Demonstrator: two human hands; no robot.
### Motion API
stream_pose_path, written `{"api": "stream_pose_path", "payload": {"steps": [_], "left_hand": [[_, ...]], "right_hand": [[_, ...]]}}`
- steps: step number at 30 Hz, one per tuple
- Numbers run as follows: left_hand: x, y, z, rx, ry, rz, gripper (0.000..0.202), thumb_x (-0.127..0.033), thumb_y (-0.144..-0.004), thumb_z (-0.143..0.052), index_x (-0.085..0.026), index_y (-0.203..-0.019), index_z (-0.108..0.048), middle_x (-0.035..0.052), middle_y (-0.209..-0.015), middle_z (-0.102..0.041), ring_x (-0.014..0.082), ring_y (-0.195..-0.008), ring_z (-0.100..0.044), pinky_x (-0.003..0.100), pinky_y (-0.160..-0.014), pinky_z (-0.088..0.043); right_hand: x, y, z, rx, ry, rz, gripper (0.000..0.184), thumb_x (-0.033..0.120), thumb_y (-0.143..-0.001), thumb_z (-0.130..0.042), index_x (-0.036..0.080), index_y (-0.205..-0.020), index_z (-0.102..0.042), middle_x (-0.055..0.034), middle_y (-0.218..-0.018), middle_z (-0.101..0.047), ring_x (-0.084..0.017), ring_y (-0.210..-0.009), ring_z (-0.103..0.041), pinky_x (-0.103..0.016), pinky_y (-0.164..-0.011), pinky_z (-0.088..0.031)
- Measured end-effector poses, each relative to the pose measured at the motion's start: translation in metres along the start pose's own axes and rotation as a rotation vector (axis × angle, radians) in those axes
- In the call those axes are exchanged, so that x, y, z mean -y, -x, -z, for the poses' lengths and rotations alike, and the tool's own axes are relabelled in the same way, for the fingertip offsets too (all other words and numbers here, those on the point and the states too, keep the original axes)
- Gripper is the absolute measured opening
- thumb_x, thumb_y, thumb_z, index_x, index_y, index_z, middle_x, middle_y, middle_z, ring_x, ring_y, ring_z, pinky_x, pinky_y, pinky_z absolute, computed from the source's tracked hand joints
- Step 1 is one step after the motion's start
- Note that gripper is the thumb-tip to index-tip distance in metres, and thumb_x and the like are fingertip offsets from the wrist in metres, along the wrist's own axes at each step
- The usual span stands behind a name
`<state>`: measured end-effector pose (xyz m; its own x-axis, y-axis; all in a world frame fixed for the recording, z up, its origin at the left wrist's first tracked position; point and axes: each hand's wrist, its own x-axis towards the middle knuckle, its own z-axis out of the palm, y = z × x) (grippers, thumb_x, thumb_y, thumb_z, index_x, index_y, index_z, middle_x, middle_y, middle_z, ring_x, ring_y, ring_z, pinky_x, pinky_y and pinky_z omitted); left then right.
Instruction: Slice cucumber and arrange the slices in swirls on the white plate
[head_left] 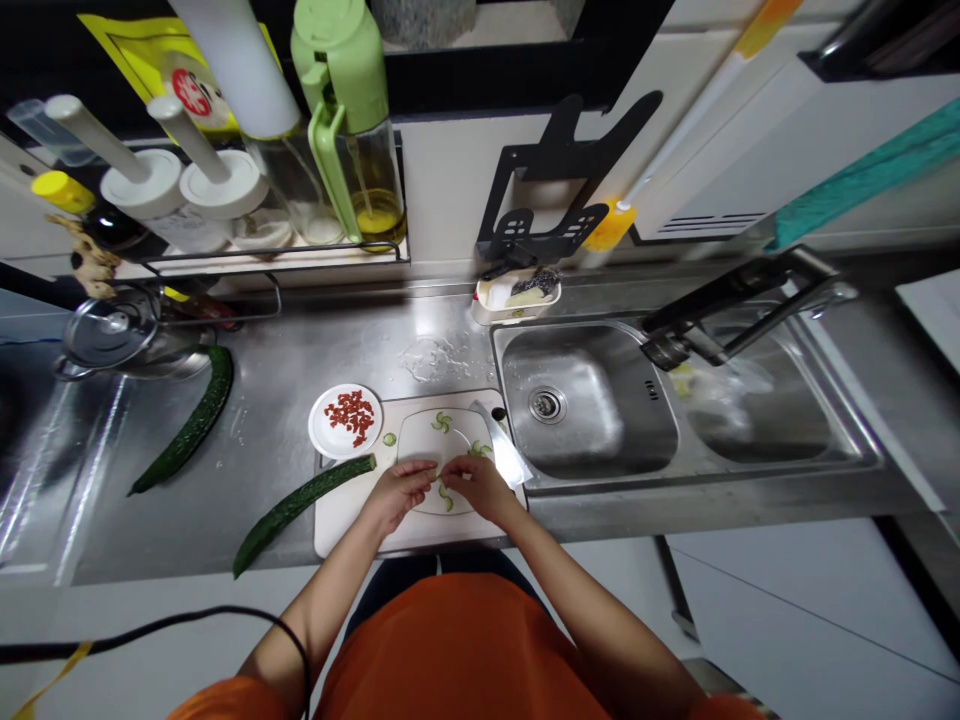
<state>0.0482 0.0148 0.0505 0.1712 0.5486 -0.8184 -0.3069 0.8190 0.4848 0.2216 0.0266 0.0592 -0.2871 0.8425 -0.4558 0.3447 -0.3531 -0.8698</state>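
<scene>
My left hand (401, 492) and my right hand (480, 484) meet fingertip to fingertip above a white plate (420, 440). Both are pinched closed around what looks like a small cucumber slice (438, 478), mostly hidden by the fingers. Thin green cucumber slices (442, 423) lie fanned in small groups on the plate, which rests on a white cutting board (337, 535). A cut cucumber (304, 505) lies partly on the board, left of my left hand. Beyond its cut end sits a small cucumber end piece (389, 439). A knife (508, 455) lies at the board's right edge.
A small plate (322, 440) bears red diced bits. Farther left lies another cucumber (191, 430) near a lidded steel pot (112, 330). A double sink (592, 400) with a faucet (720, 310) is on the right. A rack (300, 250) of seasoning jars and an oil bottle stands behind.
</scene>
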Motion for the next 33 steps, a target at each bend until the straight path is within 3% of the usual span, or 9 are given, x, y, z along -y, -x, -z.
{"api": "stream_pose_path", "payload": {"steps": [7,12,17,23,33], "left_hand": [[0.019,-0.001,0.002,-0.126,-0.458,-0.372,0.018,-0.033,-0.064,-0.071,-0.018,-0.074,-0.069,0.0014,-0.068,-0.066,0.0125,-0.063,-0.057,0.023,-0.061,-0.042],[0.038,0.000,0.001,-0.181,-0.841,-0.509,0.011,-0.027,-0.076,-0.058,-0.021,-0.079,-0.067,-0.0011,-0.066,-0.062,0.0118,-0.059,-0.054,0.023,-0.060,-0.039],[0.047,0.003,-0.004,-0.187,-1.111,-0.652,0.015,-0.019,-0.080,-0.051,-0.021,-0.081,-0.065,0.0032,-0.073,-0.062,0.0165,-0.072,-0.055,0.026,-0.069,-0.038],[0.052,0.003,-0.004,-0.167,-1.250,-0.691,0.019,-0.020,-0.084,-0.048,-0.021,-0.082,-0.067,0.0074,-0.075,-0.063,0.0203,-0.077,-0.055,0.030,-0.072,-0.038],[0.052,0.002,-0.005,-0.162,-1.309,-0.694,0.020,-0.018,-0.084,-0.048,-0.019,-0.079,-0.067,0.0056,-0.074,-0.064,0.0193,-0.079,-0.055,0.029,-0.074,-0.040]], "right_hand": [[-0.009,-0.006,0.000,0.060,0.211,-0.064,0.014,0.018,-0.071,-0.057,0.017,-0.072,-0.070,-0.0003,-0.064,-0.066,-0.013,-0.062,-0.055,-0.022,-0.057,-0.038],[-0.010,-0.008,-0.001,0.090,0.612,0.005,0.018,0.017,-0.075,-0.055,0.019,-0.076,-0.073,-0.0029,-0.071,-0.070,-0.015,-0.068,-0.060,-0.024,-0.064,-0.039],[-0.009,-0.006,-0.006,0.119,0.854,0.026,0.022,0.016,-0.080,-0.051,0.020,-0.077,-0.073,-0.0071,-0.076,-0.071,-0.021,-0.085,-0.060,-0.030,-0.074,-0.038],[-0.008,-0.005,-0.009,0.127,0.898,0.043,0.021,0.018,-0.083,-0.051,0.019,-0.080,-0.072,-0.0092,-0.080,-0.070,-0.024,-0.092,-0.057,-0.032,-0.076,-0.037],[-0.009,-0.004,-0.008,0.194,0.950,0.059,0.022,0.020,-0.086,-0.049,0.018,-0.084,-0.071,-0.0095,-0.085,-0.070,-0.025,-0.099,-0.054,-0.033,-0.079,-0.035]]}}
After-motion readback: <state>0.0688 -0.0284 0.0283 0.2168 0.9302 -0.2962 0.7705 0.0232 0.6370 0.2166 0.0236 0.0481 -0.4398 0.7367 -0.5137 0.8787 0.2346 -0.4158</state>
